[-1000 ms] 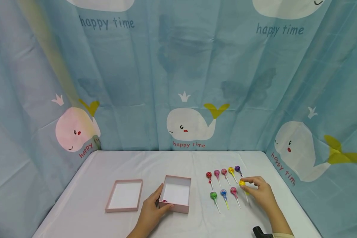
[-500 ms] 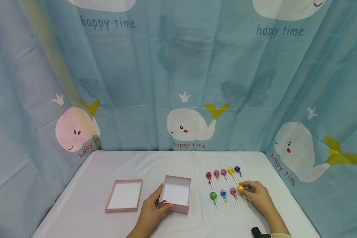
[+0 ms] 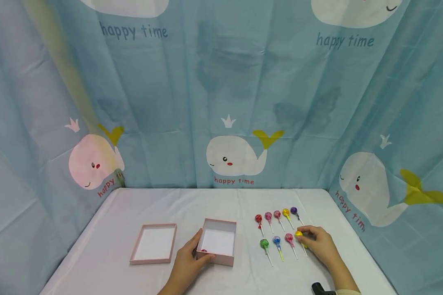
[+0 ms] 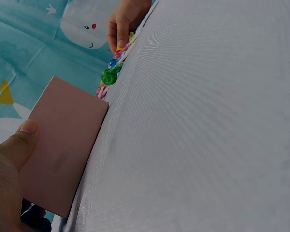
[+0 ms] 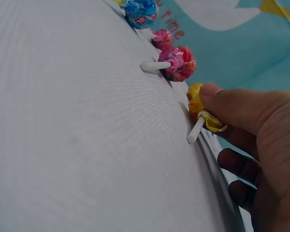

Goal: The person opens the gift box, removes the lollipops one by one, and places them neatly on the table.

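Note:
My left hand [image 3: 186, 261] grips the near left corner of an open pink box [image 3: 227, 260], thumb on its front wall. One small red wrapped thing [image 3: 204, 250] shows inside the box's near left corner, mostly hidden by the wall. At the right, my right hand [image 3: 320, 242] pinches the head of a yellow lollipop [image 5: 195, 99] between thumb and fingers; its white stick slants down to the tablecloth. Left of it in the same row lie a pink lollipop [image 3: 289, 237], a blue lollipop [image 3: 276, 240] and a green lollipop [image 3: 264, 244].
Behind that row lies another, with a red lollipop [image 3: 258, 218], a second yellow lollipop [image 3: 286, 212], a purple lollipop [image 3: 293, 210] and pink ones. A pink-rimmed lid [image 3: 150, 261] lies left of the box. A blue whale-print curtain [image 3: 177, 159] encloses the white table [image 3: 107, 246].
The right hand has lowered the yellow lollipop slightly, toward me and to the left, to the end of the near row. My left hand and the box stay where they were.

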